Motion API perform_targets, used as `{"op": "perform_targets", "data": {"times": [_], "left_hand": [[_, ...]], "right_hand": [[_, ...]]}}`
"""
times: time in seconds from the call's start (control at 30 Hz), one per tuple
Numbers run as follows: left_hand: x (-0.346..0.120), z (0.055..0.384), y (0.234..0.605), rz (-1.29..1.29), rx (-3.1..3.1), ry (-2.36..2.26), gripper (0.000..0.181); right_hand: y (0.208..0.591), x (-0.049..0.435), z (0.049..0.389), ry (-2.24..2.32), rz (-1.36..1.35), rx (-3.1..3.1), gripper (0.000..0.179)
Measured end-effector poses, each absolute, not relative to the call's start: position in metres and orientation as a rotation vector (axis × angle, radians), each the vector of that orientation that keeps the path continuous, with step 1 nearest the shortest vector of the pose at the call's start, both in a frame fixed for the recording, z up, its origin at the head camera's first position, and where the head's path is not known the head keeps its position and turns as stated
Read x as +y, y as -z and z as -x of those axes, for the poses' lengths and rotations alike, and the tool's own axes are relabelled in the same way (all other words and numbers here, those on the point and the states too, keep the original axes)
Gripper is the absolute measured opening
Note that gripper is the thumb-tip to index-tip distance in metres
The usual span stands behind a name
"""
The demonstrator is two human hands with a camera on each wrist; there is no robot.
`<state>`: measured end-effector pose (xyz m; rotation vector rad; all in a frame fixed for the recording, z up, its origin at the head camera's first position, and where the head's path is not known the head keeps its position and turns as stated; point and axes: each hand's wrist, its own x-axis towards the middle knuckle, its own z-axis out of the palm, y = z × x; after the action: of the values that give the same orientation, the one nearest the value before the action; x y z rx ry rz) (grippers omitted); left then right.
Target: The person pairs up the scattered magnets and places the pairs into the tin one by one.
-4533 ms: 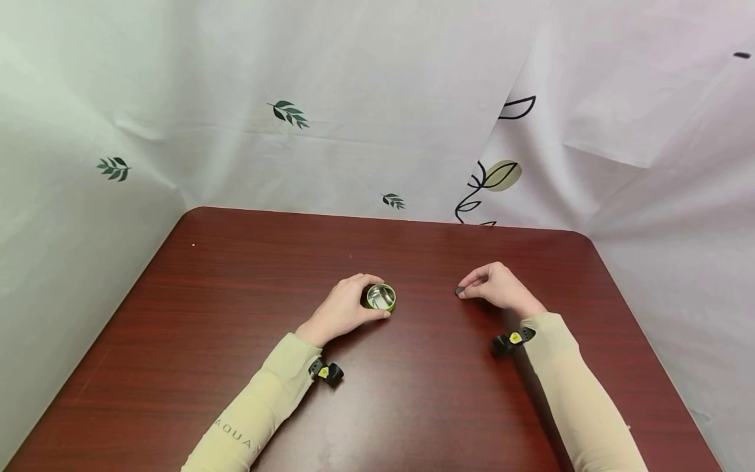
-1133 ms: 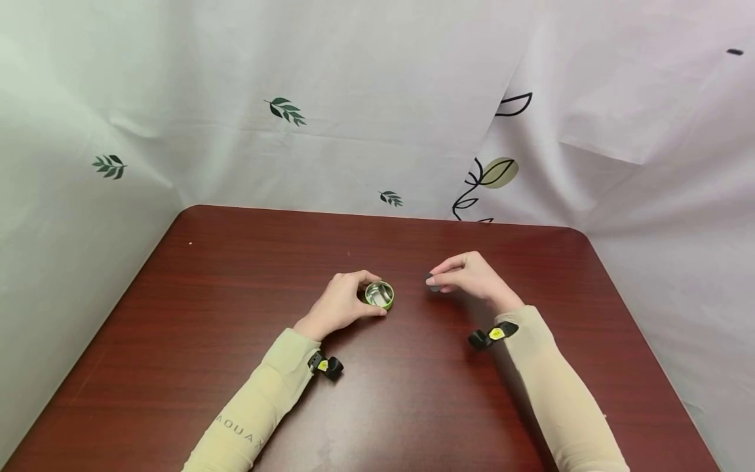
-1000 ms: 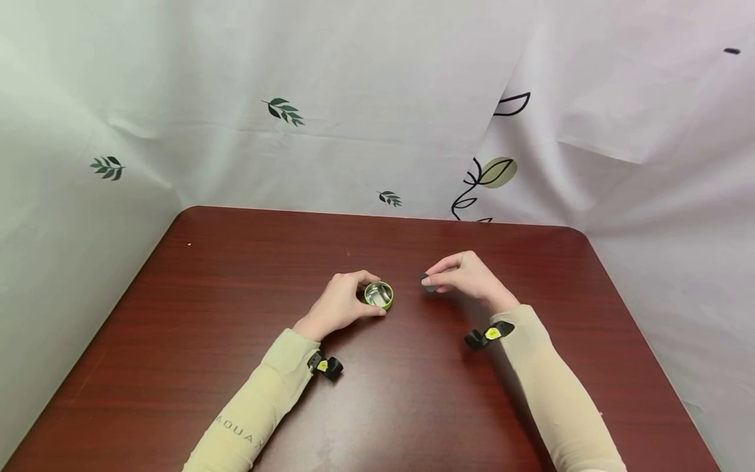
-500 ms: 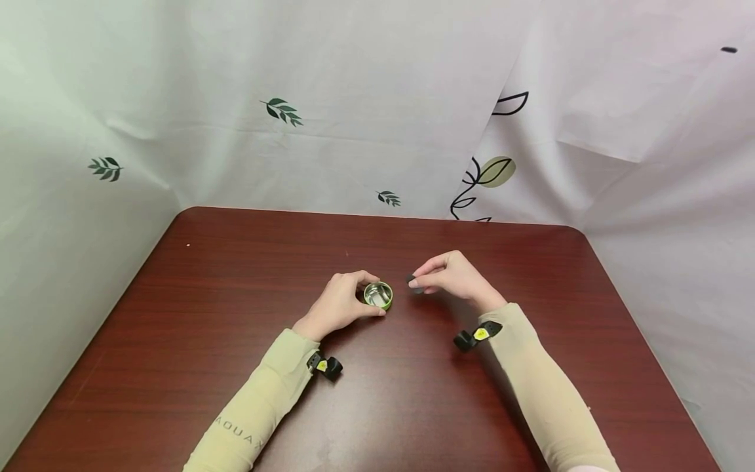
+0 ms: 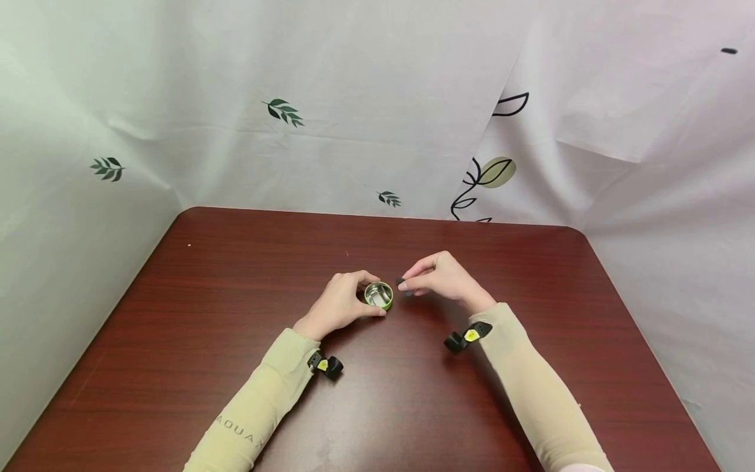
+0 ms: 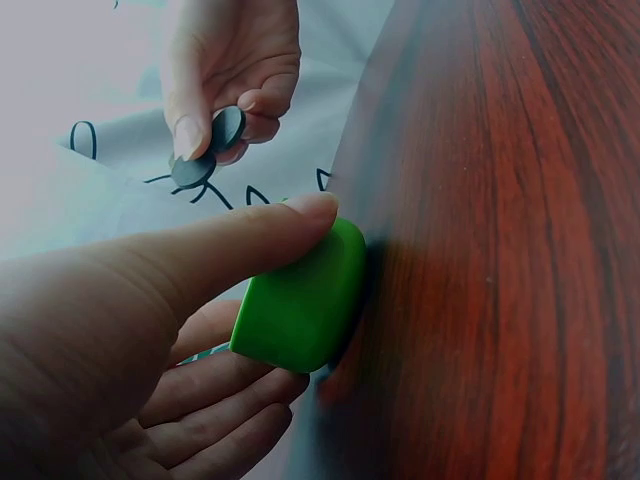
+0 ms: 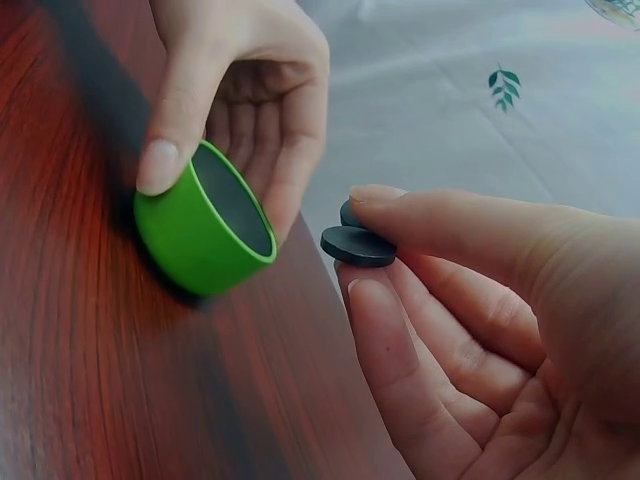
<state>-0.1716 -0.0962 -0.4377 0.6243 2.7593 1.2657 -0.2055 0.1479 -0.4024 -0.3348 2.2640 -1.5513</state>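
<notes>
A small round green tin (image 5: 379,298) with a shiny metal inside stands on the table, its mouth up. My left hand (image 5: 339,305) grips it from the left, thumb on the near side and fingers round the far side. In the right wrist view the tin's green wall (image 7: 200,245) shows clearly. Just right of the tin, my right hand (image 5: 446,278) pinches two flat dark discs between thumb and fingers. One disc (image 7: 358,247) overlaps the other disc (image 7: 348,213), fanned apart. The discs are above the table and apart from the tin's rim.
The reddish-brown wooden table (image 5: 377,400) has rounded far corners. A pale cloth (image 5: 354,98) printed with leaves hangs behind and along both sides. Each wrist carries a black camera on a strap, such as the right wrist camera (image 5: 455,342).
My right hand has moved left with the discs, from well right of the tin to close beside it. The left hand and the tin have stayed in place.
</notes>
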Motion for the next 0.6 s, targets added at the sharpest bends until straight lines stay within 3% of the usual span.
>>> {"op": "perform_targets", "data": {"times": [0.6], "left_hand": [[-0.097, 0.173, 0.438, -0.644, 2.755, -1.272, 0.053]], "right_hand": [[0.407, 0.114, 0.208, 1.431, 0.479, 2.319, 0.012]]}}
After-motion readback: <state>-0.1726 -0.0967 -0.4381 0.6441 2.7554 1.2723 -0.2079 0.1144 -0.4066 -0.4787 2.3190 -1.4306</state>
